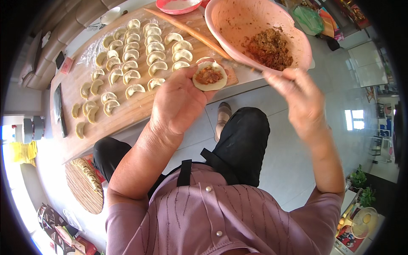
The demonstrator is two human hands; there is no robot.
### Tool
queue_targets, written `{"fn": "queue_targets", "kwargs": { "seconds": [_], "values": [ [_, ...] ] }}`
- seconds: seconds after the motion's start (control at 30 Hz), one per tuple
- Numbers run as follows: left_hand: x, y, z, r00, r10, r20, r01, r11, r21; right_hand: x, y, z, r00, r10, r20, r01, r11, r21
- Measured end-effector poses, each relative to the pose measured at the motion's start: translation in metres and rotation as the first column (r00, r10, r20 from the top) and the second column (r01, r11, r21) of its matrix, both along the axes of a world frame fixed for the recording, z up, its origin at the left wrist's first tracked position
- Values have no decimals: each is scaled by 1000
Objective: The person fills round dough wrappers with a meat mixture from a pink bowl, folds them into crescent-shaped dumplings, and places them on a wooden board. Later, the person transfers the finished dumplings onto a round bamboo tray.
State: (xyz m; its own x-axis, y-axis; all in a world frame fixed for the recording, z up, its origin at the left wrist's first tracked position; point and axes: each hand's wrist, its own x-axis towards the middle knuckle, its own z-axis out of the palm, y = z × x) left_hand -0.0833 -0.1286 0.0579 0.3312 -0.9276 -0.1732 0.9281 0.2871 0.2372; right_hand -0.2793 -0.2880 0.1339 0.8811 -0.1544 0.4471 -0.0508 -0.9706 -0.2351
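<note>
A round dough wrapper (221,83) with brown-red filling (208,76) on it lies in my left hand (180,98), above the near edge of the wooden board. My right hand (298,95), slightly blurred, grips a thin utensil (247,66) whose tip points toward the wrapper; its exact kind is unclear. Beyond that hand stands a large pink bowl (228,27) with a mound of minced filling (269,47). Rows of crescent-shaped dumplings (131,55) sit on the board's left and middle. Part of another dough piece (205,60) shows behind the held wrapper.
A wooden rolling pin (188,30) lies across the floured wooden board (140,106), near a red bowl of flour (178,4). At the board's left end is a knife (59,110). Lower left, a round woven tray (83,188) holds more dumplings. My knees are below the board's edge.
</note>
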Motion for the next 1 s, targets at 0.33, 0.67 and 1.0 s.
{"fn": "queue_targets", "kwargs": {
  "seconds": [0.33, 0.67, 1.0],
  "values": [
    [19, 50, -37, 995, -7, 97, 0, 997, 79, -19, -106, -21, 791, -490, -366, 522, 853, -14],
    [42, 81, -63, 995, 102, 6, -102, 995, 21, 14, -142, -48, 573, -496, -652, 423, 861, -284],
    [62, 105, -43, 986, 112, 125, -121, 990, 72, 113, 59, -44, 988, 151, 9, -150, 974, 168]
  ]
}}
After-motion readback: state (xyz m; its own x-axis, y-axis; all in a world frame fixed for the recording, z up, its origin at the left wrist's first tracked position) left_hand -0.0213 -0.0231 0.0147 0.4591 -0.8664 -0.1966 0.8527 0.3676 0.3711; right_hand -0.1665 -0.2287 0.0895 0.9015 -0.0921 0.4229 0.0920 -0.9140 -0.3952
